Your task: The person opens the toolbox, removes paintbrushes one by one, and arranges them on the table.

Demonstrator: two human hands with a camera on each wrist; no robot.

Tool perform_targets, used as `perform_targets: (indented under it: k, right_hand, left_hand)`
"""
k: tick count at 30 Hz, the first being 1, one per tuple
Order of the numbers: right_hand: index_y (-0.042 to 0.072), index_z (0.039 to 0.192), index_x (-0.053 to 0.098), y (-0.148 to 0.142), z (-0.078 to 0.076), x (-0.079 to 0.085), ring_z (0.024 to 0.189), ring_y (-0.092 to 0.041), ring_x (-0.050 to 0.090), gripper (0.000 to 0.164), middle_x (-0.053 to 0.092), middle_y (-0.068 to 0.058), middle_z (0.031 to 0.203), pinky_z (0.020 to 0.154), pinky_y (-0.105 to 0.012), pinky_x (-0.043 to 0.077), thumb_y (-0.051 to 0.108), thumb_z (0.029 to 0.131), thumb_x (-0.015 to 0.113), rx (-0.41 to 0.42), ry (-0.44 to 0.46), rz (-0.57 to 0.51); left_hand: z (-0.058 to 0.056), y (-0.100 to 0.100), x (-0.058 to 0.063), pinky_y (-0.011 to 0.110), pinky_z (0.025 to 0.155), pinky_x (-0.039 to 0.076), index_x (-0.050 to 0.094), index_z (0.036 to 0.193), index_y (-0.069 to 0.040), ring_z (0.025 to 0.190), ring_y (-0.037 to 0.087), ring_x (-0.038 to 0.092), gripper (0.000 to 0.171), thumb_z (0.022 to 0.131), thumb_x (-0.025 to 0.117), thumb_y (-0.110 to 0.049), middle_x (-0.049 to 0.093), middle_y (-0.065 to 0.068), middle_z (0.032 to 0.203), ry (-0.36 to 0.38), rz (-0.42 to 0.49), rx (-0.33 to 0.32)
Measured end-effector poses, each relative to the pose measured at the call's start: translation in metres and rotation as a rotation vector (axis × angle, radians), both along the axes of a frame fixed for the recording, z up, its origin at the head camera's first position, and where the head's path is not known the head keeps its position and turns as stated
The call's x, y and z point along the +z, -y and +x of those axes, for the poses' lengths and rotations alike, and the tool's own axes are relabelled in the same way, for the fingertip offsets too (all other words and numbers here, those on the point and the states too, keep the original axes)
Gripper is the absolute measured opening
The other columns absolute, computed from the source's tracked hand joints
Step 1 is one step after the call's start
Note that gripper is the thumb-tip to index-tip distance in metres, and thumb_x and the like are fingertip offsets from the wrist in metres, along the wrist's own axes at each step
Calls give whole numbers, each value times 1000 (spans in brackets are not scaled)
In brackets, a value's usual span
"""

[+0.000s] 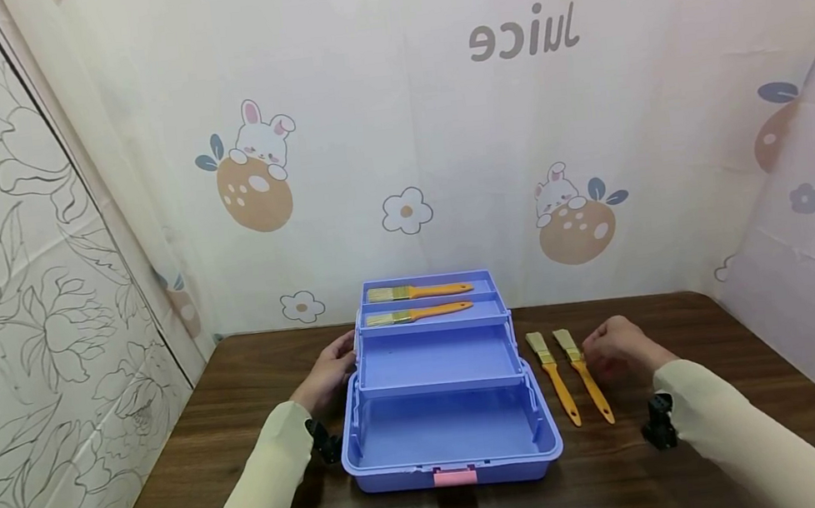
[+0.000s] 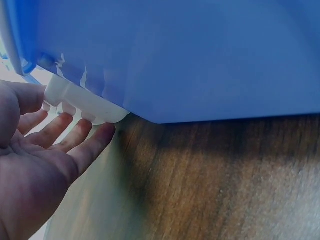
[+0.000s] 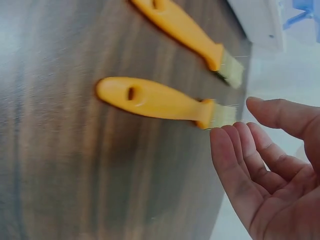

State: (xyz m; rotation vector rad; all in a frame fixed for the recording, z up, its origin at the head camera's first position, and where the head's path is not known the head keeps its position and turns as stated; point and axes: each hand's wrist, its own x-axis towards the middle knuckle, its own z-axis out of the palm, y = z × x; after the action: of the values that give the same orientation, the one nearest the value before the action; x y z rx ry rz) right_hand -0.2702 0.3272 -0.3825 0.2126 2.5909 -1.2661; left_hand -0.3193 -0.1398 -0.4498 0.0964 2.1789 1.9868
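A blue toolbox [image 1: 453, 472] with a pink latch stands with its stepped trays [image 1: 438, 356] spread. Two paintbrushes with yellow handles, a rear brush [image 1: 442, 289] and a front brush [image 1: 438, 310], lie across the upper trays. Two more, an inner brush [image 1: 553, 378] and an outer brush [image 1: 584, 376], lie on the table right of the box. At the box's rear left, my left hand [image 1: 332, 371] touches a whitish part [image 2: 90, 102] with its fingertips. My right hand [image 1: 621, 343] hovers beside the outer brush, thumb apart from its fingers, fingertips close to the bristles [image 3: 223, 115].
A dark wooden table [image 1: 247, 440] carries everything. Behind it hangs a pale curtain [image 1: 407, 120] with rabbit and fruit prints, close to the table's back edge. A panel with line-drawn flowers [image 1: 33, 347] borders the left side.
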Motion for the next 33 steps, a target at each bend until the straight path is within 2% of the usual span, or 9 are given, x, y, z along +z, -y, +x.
perform_targets:
  k: [9, 15, 21, 26, 33]
  right_hand:
    - [-14, 107, 59, 13, -4, 22, 67, -22, 59, 24, 63, -14, 83, 64, -40, 56, 0, 88, 60, 15, -28, 7]
    - [-15, 111, 56, 23, -7, 33, 68, -23, 60, 27, 63, -18, 87, 67, -41, 56, 2, 90, 57, 60, -36, 48]
    - [-14, 108, 59, 36, -14, 41, 65, -21, 59, 25, 65, -13, 84, 64, -38, 56, 2, 90, 60, 89, -60, 76]
    - [-11, 106, 60, 44, -19, 46, 64, -22, 58, 22, 65, -13, 85, 64, -38, 56, 4, 89, 61, 85, -65, 89]
    - [-10, 108, 59, 57, -24, 64, 66, -22, 57, 25, 63, -14, 88, 63, -36, 54, 4, 87, 64, 71, -106, 69]
  left_hand:
    - [3, 0, 2, 43, 96, 44, 31, 147, -4, 117, 30, 50, 48, 101, 44, -9, 46, 19, 135, 4, 34, -3]
    - [3, 0, 3, 43, 96, 45, 30, 148, -3, 118, 31, 50, 48, 101, 43, -8, 45, 20, 137, 2, 38, -16]
    - [3, 0, 1, 41, 95, 46, 30, 147, -2, 117, 30, 49, 48, 102, 43, -8, 45, 21, 137, 2, 31, -18]
    - [2, 0, -1, 40, 92, 47, 30, 148, -2, 114, 30, 51, 49, 101, 43, -8, 46, 21, 135, 2, 36, -18]
    - [2, 1, 0, 41, 94, 46, 29, 147, -1, 116, 31, 49, 48, 102, 42, -8, 45, 22, 135, -9, 21, -19]
